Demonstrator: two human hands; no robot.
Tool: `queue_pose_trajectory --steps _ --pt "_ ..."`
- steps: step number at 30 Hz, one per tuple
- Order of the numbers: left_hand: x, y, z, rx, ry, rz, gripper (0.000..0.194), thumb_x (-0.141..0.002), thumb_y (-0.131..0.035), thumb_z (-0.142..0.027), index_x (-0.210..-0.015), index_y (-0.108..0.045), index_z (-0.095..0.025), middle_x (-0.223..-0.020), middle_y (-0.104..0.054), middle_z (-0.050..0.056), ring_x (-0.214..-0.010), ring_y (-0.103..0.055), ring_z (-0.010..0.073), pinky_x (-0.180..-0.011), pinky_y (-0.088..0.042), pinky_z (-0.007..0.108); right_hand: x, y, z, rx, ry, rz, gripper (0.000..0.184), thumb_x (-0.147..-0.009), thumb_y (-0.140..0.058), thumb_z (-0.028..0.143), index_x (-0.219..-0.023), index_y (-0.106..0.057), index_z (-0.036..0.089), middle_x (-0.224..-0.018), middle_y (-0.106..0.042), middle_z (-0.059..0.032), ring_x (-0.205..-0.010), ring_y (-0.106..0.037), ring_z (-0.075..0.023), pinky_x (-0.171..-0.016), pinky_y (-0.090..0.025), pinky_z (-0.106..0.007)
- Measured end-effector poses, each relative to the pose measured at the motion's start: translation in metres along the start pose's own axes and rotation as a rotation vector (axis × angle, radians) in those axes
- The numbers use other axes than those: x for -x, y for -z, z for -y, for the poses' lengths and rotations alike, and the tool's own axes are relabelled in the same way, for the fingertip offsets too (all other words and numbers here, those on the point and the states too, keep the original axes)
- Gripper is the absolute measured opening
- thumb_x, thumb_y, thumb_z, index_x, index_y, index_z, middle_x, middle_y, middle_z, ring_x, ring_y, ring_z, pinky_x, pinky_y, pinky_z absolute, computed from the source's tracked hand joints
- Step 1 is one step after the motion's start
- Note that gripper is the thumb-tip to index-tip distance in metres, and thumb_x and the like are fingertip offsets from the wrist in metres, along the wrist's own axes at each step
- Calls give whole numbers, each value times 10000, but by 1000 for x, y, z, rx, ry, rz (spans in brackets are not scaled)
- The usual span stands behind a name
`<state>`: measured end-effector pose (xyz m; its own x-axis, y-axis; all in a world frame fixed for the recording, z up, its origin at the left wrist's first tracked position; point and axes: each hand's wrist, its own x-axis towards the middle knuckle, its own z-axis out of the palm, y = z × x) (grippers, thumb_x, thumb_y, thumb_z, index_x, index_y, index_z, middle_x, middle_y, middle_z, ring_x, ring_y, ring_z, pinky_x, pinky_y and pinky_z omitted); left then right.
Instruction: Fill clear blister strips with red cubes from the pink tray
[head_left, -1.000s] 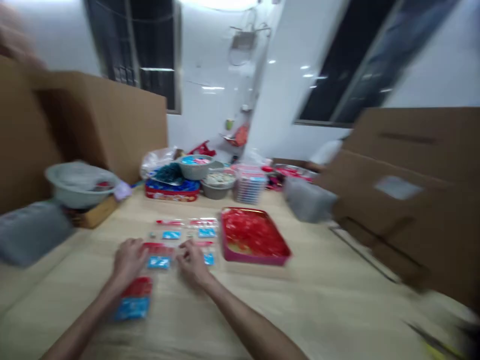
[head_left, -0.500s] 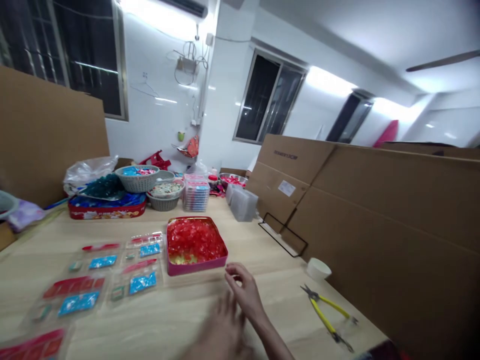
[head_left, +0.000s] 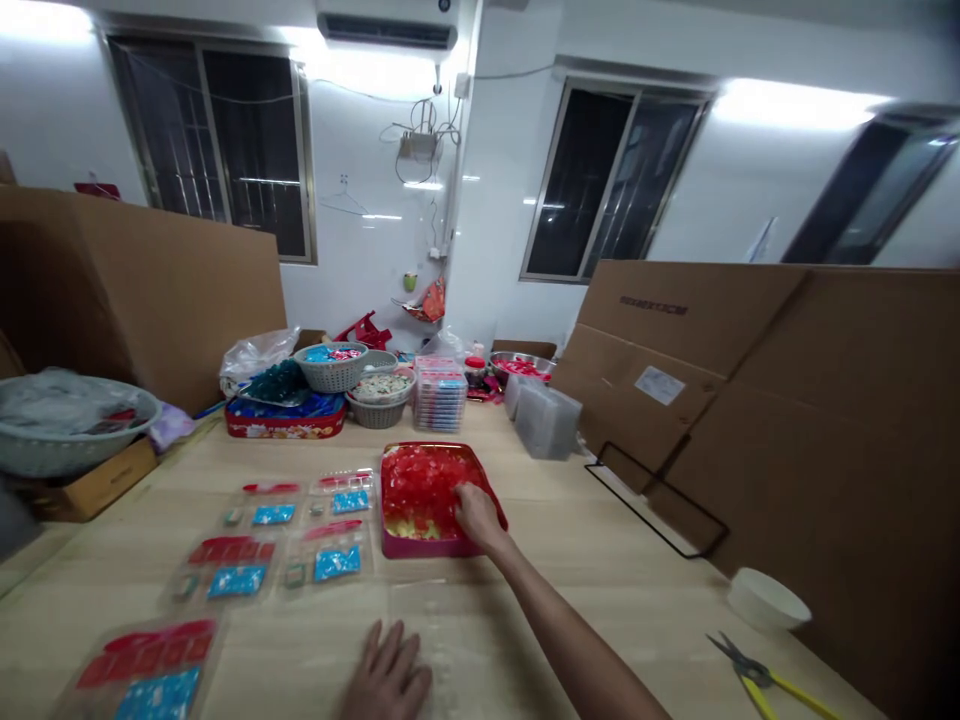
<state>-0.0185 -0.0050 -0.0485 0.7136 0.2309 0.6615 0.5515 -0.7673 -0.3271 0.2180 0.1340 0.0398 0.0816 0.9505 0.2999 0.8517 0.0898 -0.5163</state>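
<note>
My right hand (head_left: 478, 516) reaches into a red-rimmed tin (head_left: 442, 548) filled with small shiny red pieces (head_left: 424, 480). Its fingers are curled together at the right side of the pile; what they pinch is hidden. Low in the picture, my left hand (head_left: 386, 675) lies with fingers spread at the left side of a clear plastic case (head_left: 450, 640) on the table. Left of the tin lie several clear cases holding red strips, a small greenish piece and a blue packet (head_left: 337, 562). The nearest one (head_left: 146, 670) is at lower left.
Yellow-handled pliers (head_left: 750, 668) and a white tape roll (head_left: 769, 598) lie at right, near a black wire stand (head_left: 660, 500) and a tall cardboard box (head_left: 810, 440). Behind stand baskets (head_left: 379, 405), stacked filled cases (head_left: 439, 395) and empty clear cases (head_left: 551, 425).
My hands left the filled cases at left and came together right of them. Since then my right hand has gone into the tin, and my left has settled by a clear case. The view has shifted too.
</note>
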Motion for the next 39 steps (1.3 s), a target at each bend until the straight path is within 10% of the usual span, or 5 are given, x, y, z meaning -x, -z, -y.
queue_pose_trajectory --steps 4,11,13,23,39 --pt "1 26 10 264 173 23 206 -800 -559 -404 -847 -609 -209 -926 -702 64 -954 -628 240 -964 -398 404 10 7 7 -69 26 -43 213 -658 -464 5 -658 -619 151 -716 -651 -67 -717 -596 -182 -679 -401 -251" --pt "-66 35 15 1350 1398 95 446 -798 -444 -572 -771 -594 -153 -694 -640 65 -644 -625 180 -566 -473 277 89 2 50 -348 181 25 140 -761 -458 135 -763 -592 175 -699 -629 -8 -623 -568 -140 -592 -427 -218" --pt "-78 25 21 1524 1504 93 538 -741 -461 -649 -831 -593 -134 -671 -633 63 -590 -616 166 -561 -475 282 111 -5 59 -422 263 17 153 -777 -446 120 -753 -586 179 -710 -615 -12 -645 -560 -139 -613 -425 -224" --pt "-67 -7 29 997 1204 133 101 -709 -579 -266 -737 -623 -178 -646 -593 19 -647 -557 170 -665 -407 285 134 -28 39 -536 102 37 213 -726 -444 101 -772 -638 176 -759 -669 -46 -738 -616 -192 -705 -471 -289" --pt "-63 -16 27 841 923 279 231 -714 -495 -98 -786 -704 -168 -741 -624 43 -698 -565 159 -647 -419 252 128 -31 36 -533 44 129 201 -759 -503 145 -771 -701 175 -768 -698 -60 -735 -625 -197 -716 -467 -288"
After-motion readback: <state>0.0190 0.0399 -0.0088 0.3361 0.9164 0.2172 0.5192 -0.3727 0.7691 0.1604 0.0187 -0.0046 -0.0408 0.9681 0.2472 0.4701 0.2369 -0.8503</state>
